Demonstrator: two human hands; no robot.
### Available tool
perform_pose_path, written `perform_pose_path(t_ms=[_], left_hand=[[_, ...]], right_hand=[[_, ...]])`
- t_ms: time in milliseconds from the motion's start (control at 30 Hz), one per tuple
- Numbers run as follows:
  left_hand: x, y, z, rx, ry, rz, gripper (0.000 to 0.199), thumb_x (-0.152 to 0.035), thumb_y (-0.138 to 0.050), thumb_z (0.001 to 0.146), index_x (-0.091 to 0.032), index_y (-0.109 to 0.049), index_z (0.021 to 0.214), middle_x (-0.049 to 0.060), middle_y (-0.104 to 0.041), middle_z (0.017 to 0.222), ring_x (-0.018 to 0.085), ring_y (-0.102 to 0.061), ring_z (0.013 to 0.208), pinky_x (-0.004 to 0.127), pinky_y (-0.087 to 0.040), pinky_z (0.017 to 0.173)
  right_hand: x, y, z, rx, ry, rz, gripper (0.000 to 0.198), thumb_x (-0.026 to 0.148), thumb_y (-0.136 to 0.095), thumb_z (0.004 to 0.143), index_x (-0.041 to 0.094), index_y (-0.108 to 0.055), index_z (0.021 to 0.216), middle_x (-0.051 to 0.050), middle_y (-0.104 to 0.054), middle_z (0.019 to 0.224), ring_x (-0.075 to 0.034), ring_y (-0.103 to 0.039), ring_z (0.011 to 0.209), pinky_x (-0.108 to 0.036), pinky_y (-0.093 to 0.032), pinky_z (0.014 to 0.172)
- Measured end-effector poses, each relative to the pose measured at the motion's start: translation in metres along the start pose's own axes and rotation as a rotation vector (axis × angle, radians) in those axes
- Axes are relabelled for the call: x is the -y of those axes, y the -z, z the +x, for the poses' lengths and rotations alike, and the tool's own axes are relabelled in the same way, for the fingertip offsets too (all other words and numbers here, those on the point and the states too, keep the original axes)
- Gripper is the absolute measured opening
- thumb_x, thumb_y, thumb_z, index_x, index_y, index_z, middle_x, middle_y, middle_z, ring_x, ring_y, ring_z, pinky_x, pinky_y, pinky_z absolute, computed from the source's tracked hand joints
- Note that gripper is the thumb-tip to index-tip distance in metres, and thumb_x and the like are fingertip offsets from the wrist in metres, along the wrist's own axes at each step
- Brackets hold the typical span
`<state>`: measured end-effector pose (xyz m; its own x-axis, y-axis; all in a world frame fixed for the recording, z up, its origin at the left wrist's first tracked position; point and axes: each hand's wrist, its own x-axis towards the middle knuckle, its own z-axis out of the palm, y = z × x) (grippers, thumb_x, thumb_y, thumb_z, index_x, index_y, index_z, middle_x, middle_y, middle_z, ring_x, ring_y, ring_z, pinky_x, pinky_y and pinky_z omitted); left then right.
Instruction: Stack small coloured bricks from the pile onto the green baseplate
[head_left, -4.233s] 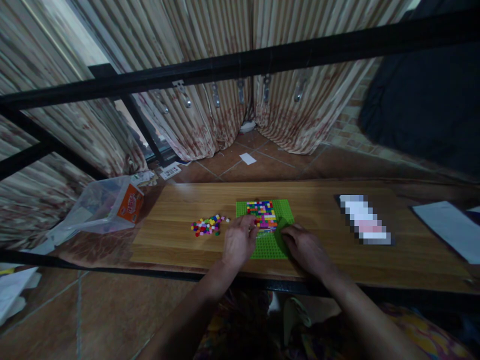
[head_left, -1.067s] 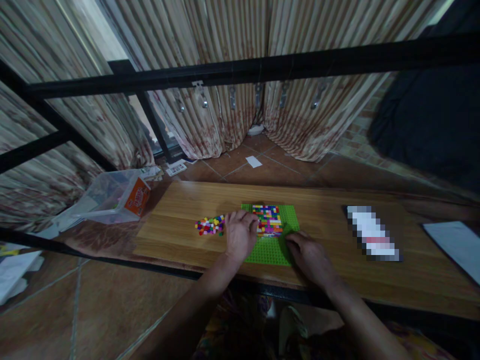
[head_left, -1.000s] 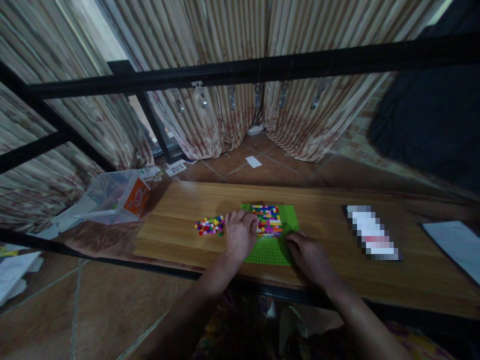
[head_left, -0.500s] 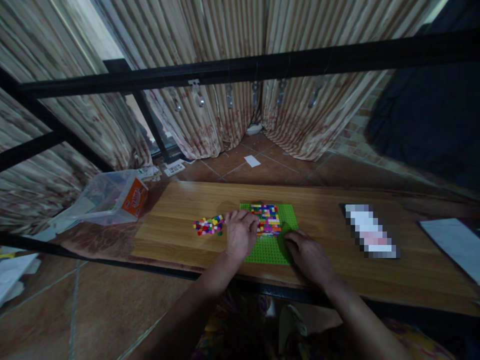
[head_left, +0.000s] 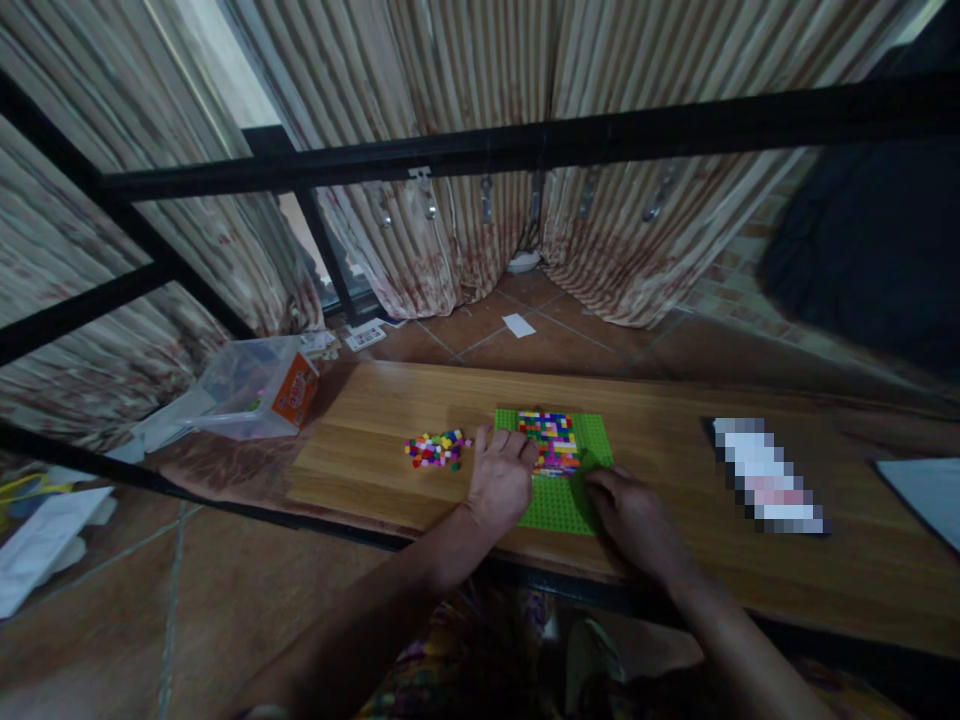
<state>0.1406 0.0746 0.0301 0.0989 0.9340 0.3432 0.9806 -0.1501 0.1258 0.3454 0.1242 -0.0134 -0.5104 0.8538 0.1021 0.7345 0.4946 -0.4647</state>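
Observation:
A green studded baseplate (head_left: pixel 559 510) lies on the wooden tabletop, carrying a block of multicoloured toy bricks (head_left: pixel 559 440) in its upper middle. My left hand (head_left: pixel 501 480) bends its closed fingers over the left side of that block. Whatever its fingertips pinch is hidden behind the hand. At the plate's right edge, my right hand (head_left: pixel 636 520) is curled with thumb and fingers closed on the rim. A loose pile of small coloured bricks (head_left: pixel 435 449) sits on the wood, left of my left hand.
The wooden tabletop (head_left: pixel 360 430) carries a blurred-out flat device (head_left: pixel 769 475) on the right. Beyond its left end stands a clear plastic box (head_left: pixel 240 395) with an orange label. A black metal bar (head_left: pixel 480 148) crosses in front of the curtains. White paper (head_left: pixel 926 500) lies far right.
The whole view has shifted, so things appear slightly farther right. Both hands keep nearly the same places on the baseplate and bricks, with only slight finger movement.

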Motion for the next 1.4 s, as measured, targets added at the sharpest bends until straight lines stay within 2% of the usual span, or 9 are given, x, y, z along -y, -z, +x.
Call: perform_pose_path(t_ms=[133, 267, 433, 533, 633, 800, 933, 1100, 1400], left_hand=[[-0.002, 0.003, -0.006, 0.007, 0.043, -0.036, 0.031, -0.016, -0.047, 0.086, -0.021, -0.061, 0.113, 0.007, -0.064, 0.101, 0.024, -0.052, 0.097, 0.048, -0.033, 0.098], [0.009, 0.005, -0.018, -0.029, 0.173, -0.072, 0.042, -0.014, -0.046, 0.085, -0.022, -0.053, 0.125, 0.007, -0.063, 0.105, 0.023, -0.052, 0.097, 0.044, -0.035, 0.096], [0.052, 0.001, -0.026, -0.055, 0.36, -0.001, 0.028, -0.016, -0.047, 0.086, -0.02, -0.063, 0.109, 0.008, -0.065, 0.102, 0.024, -0.054, 0.095, 0.042, -0.038, 0.09], [0.073, -0.002, -0.024, -0.022, 0.348, 0.02, 0.023, -0.021, -0.048, 0.088, -0.023, -0.066, 0.102, 0.007, -0.064, 0.105, 0.023, -0.054, 0.095, 0.042, -0.037, 0.088], [0.081, -0.005, -0.02, 0.026, 0.328, 0.011, 0.019, -0.023, -0.052, 0.086, -0.024, -0.067, 0.097, 0.006, -0.064, 0.105, 0.023, -0.053, 0.096, 0.043, -0.037, 0.089], [0.078, -0.006, -0.017, 0.045, 0.333, 0.01, 0.016, -0.022, -0.053, 0.086, -0.02, -0.068, 0.087, 0.008, -0.065, 0.103, 0.024, -0.055, 0.097, 0.044, -0.037, 0.09], [0.07, -0.001, -0.017, 0.068, 0.314, -0.017, 0.018, -0.021, -0.049, 0.087, -0.018, -0.067, 0.087, 0.009, -0.067, 0.098, 0.022, -0.059, 0.091, 0.038, -0.04, 0.085], [0.049, 0.004, -0.012, 0.126, 0.316, -0.25, 0.02, -0.02, -0.046, 0.088, -0.02, -0.065, 0.095, 0.004, -0.07, 0.084, 0.016, -0.064, 0.074, 0.026, -0.044, 0.069], [0.029, 0.002, 0.005, 0.025, 0.316, -0.508, 0.014, -0.017, -0.052, 0.083, -0.022, -0.065, 0.085, 0.0, -0.072, 0.079, 0.013, -0.066, 0.073, 0.022, -0.049, 0.069]], right_hand=[[-0.001, 0.0, -0.001, 0.01, -0.001, -0.006, 0.028, 0.025, -0.037, 0.091, 0.019, -0.064, 0.096, -0.007, -0.065, 0.097, -0.019, -0.063, 0.086, -0.031, -0.046, 0.079], [-0.002, 0.0, -0.003, 0.002, 0.023, -0.023, 0.03, 0.027, -0.036, 0.091, 0.019, -0.064, 0.096, -0.008, -0.065, 0.099, -0.019, -0.063, 0.086, -0.032, -0.046, 0.08], [-0.001, 0.0, -0.003, -0.01, 0.024, 0.004, 0.028, 0.027, -0.038, 0.09, 0.019, -0.065, 0.095, -0.007, -0.065, 0.097, -0.019, -0.062, 0.086, -0.032, -0.046, 0.079], [0.0, 0.001, -0.002, -0.021, 0.021, 0.007, 0.027, 0.026, -0.04, 0.089, 0.019, -0.066, 0.093, -0.007, -0.066, 0.095, -0.019, -0.062, 0.084, -0.032, -0.047, 0.078], [0.001, 0.002, -0.001, -0.023, 0.02, 0.011, 0.026, 0.025, -0.04, 0.089, 0.02, -0.065, 0.092, -0.007, -0.066, 0.095, -0.019, -0.063, 0.082, -0.031, -0.047, 0.077], [-0.003, 0.0, -0.001, -0.007, 0.018, 0.02, 0.024, 0.025, -0.041, 0.089, 0.02, -0.065, 0.095, -0.006, -0.066, 0.097, -0.018, -0.063, 0.085, -0.03, -0.046, 0.077], [-0.003, 0.0, -0.001, 0.007, 0.002, 0.014, 0.024, 0.024, -0.041, 0.089, 0.02, -0.065, 0.095, -0.006, -0.065, 0.098, -0.018, -0.062, 0.086, -0.03, -0.046, 0.078], [0.002, 0.003, 0.0, 0.011, -0.007, 0.011, 0.024, 0.023, -0.041, 0.089, 0.02, -0.065, 0.095, -0.006, -0.065, 0.096, -0.018, -0.062, 0.087, -0.029, -0.045, 0.079], [0.007, 0.007, 0.0, 0.014, -0.011, 0.019, 0.024, 0.02, -0.04, 0.09, 0.02, -0.064, 0.094, -0.006, -0.064, 0.096, -0.017, -0.061, 0.087, -0.028, -0.044, 0.08]])
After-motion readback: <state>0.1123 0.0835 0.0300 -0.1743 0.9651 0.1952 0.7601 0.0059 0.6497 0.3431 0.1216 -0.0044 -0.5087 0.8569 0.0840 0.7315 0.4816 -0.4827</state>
